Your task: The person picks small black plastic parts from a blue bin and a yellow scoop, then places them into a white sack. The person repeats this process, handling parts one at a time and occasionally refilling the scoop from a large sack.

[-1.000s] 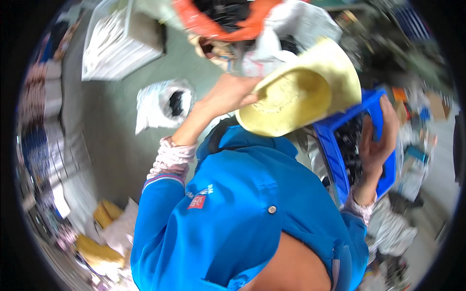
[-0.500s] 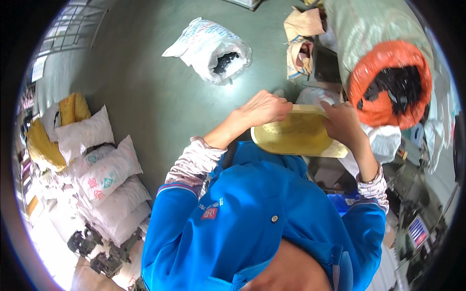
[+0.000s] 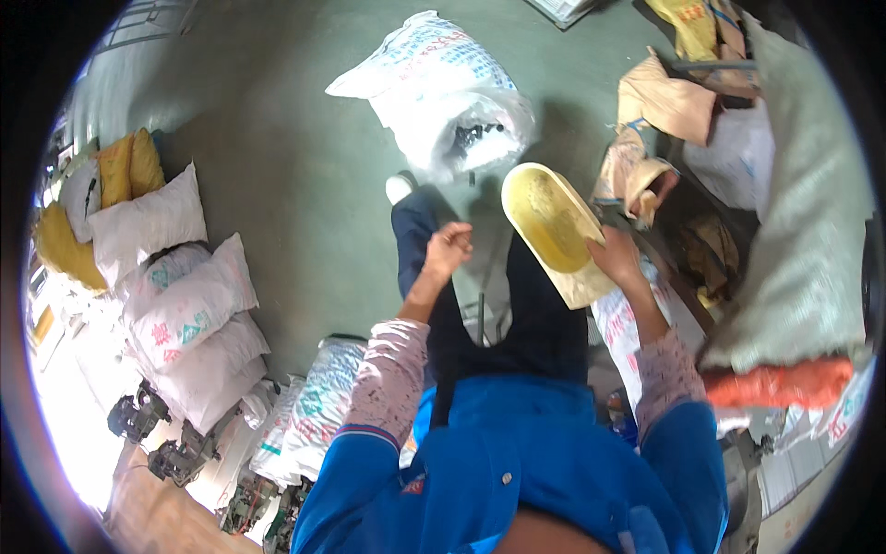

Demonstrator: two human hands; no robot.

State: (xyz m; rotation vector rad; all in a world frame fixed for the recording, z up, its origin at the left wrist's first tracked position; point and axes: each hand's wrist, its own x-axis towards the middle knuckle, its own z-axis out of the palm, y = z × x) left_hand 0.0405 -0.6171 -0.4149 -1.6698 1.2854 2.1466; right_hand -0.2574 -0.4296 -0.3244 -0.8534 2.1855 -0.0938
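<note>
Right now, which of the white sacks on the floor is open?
The white sack at top centre, ahead of the yellow scoop: its mouth gapes over dark contents; those stacked on the left are shut.

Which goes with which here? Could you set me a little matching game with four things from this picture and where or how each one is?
Things:
1. yellow scoop
2. left hand
3. open white sack
4. orange mesh bag

Places or states:
a. lying on the green floor, dark contents showing at its mouth
b. held up by the right hand
c. curled into a loose fist, holding nothing
d. at the right edge, below a big grey-green sack

Pairs: 1-b, 2-c, 3-a, 4-d
</note>
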